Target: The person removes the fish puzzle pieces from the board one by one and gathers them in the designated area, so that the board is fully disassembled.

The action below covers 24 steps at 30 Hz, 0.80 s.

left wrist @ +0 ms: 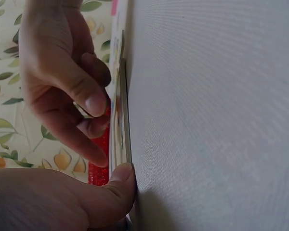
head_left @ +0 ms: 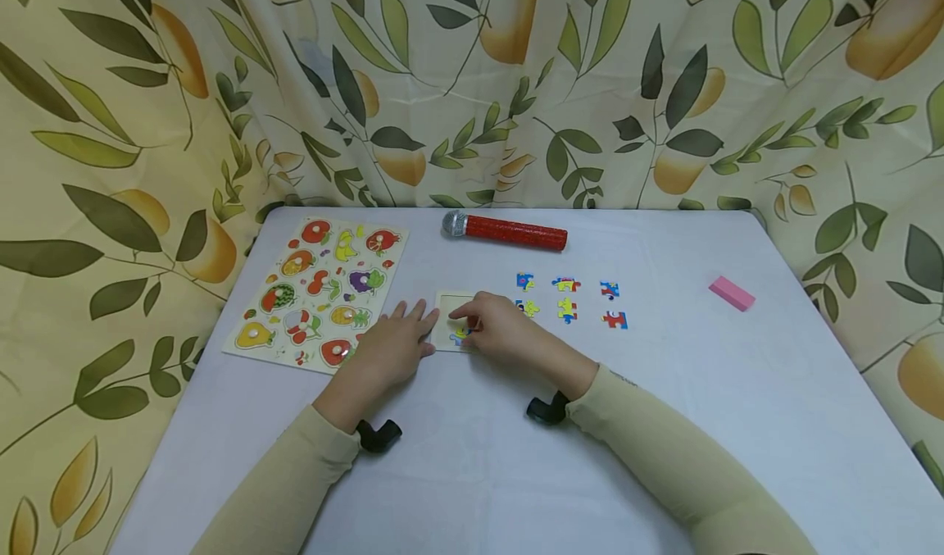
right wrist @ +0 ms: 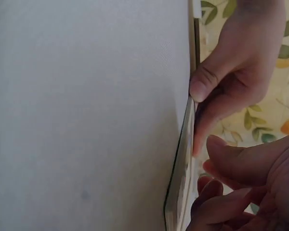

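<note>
A small pale puzzle tray lies near the middle of the table, with blue and yellow puzzle pieces in its lower part. My left hand rests at the tray's left side, fingers spread and straight, its thumb against the edge in the right wrist view. Over the tray's right part is my right hand, hiding that side. Its index finger points across the tray, the thumb stands apart from it, and the other fingers bend loosely. No piece shows between its fingers.
Several loose puzzle pieces lie in two rows to the right. A fruit board with knobs is at the left, partly under my left hand. Behind the tray lies a red microphone; a pink block is far right.
</note>
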{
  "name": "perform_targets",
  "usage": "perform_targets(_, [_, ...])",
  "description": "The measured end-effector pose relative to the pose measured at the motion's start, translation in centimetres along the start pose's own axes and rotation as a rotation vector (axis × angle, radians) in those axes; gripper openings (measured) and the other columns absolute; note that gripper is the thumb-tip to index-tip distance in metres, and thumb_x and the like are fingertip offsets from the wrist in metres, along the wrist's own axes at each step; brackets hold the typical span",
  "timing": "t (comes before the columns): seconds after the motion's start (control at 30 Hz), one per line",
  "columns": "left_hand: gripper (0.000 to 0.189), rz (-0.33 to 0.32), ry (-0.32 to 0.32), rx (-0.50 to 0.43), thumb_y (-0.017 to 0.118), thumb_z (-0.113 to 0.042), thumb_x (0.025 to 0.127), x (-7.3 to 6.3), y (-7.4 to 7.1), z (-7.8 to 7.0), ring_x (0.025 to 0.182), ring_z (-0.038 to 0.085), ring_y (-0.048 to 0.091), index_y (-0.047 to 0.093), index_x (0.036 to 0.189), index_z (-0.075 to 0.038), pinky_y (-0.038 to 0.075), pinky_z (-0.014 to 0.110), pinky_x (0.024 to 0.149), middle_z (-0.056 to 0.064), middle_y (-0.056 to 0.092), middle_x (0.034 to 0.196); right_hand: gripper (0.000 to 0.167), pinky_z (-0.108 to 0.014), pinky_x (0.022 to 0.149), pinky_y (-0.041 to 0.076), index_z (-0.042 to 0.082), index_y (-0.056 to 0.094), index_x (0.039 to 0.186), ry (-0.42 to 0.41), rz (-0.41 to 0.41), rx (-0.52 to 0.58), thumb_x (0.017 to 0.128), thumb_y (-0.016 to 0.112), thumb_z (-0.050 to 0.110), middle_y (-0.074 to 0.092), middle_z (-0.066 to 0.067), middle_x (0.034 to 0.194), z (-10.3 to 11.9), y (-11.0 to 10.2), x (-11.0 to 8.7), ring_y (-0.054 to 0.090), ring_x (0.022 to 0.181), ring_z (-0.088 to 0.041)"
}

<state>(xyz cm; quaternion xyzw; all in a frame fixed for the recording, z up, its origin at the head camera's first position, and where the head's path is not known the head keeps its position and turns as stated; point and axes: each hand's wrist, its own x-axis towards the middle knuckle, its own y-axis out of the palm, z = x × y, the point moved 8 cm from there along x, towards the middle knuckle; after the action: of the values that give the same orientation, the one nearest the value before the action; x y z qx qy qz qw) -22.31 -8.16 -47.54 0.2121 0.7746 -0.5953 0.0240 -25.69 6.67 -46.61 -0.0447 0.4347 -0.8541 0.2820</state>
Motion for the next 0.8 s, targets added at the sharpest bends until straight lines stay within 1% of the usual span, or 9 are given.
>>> perform_targets(0.13, [0.063, -0.001, 0.001, -0.008, 0.063, -0.035, 0.109, 0.06, 0.15, 0.09, 0.167, 0.038, 0.023, 0.041, 0.167, -0.025, 0.027, 0.062, 0.132, 0.008, 0.031, 0.178, 0.048, -0.032, 0.081, 0.051, 0.012, 0.074, 0.139, 0.020, 0.023, -0.020, 0.093, 0.085, 0.014, 0.068, -0.005, 0.106, 0.06, 0.76, 0.14, 0.058, 0.092, -0.019])
perform_targets(0.27, [0.064, -0.008, 0.010, 0.005, 0.063, -0.035, 0.109, 0.19, 0.20, 0.12, 0.167, 0.039, 0.024, 0.041, 0.167, -0.024, 0.028, 0.062, 0.132, 0.008, 0.031, 0.178, 0.046, -0.032, 0.081, 0.050, 0.012, 0.075, 0.138, 0.034, 0.026, -0.047, 0.093, 0.085, 0.014, 0.067, -0.005, 0.108, 0.01, 1.00, 0.08, 0.057, 0.092, -0.020])
perform_targets(0.4, [0.064, -0.008, 0.017, 0.015, 0.063, -0.036, 0.109, 0.25, 0.25, 0.12, 0.166, 0.039, 0.024, 0.040, 0.167, -0.024, 0.028, 0.062, 0.131, 0.008, 0.031, 0.178, 0.041, -0.031, 0.078, 0.050, 0.012, 0.078, 0.133, 0.032, 0.023, -0.044, 0.093, 0.084, 0.010, 0.068, -0.005, 0.107, 0.02, 1.00, 0.00, 0.057, 0.090, -0.019])
perform_targets(0.5, [0.064, -0.007, 0.019, 0.009, 0.064, -0.035, 0.109, 0.26, 0.26, 0.10, 0.166, 0.039, 0.024, 0.041, 0.167, -0.024, 0.028, 0.063, 0.131, 0.009, 0.032, 0.178, 0.034, -0.032, 0.078, 0.051, 0.012, 0.082, 0.126, 0.036, 0.016, -0.025, 0.092, 0.085, 0.010, 0.068, -0.004, 0.105, -0.09, 0.99, -0.02, 0.058, 0.090, -0.019])
perform_targets(0.6, [0.064, -0.013, 0.018, 0.001, 0.064, -0.035, 0.108, 0.27, 0.21, 0.10, 0.166, 0.040, 0.025, 0.042, 0.167, -0.023, 0.028, 0.063, 0.131, 0.009, 0.032, 0.177, 0.030, -0.032, 0.081, 0.053, 0.012, 0.083, 0.121, 0.044, 0.000, -0.005, 0.092, 0.086, 0.010, 0.069, -0.003, 0.105, -0.23, 0.91, 0.00, 0.059, 0.091, -0.019])
perform_targets(0.8, [0.063, -0.020, 0.018, -0.005, 0.065, -0.034, 0.108, 0.24, 0.15, 0.14, 0.166, 0.040, 0.025, 0.043, 0.166, -0.023, 0.028, 0.062, 0.131, 0.009, 0.033, 0.177, 0.033, -0.034, 0.086, 0.055, 0.010, 0.080, 0.124, 0.059, -0.022, 0.004, 0.092, 0.085, 0.011, 0.069, -0.004, 0.107, -0.43, 0.72, 0.02, 0.060, 0.094, -0.020])
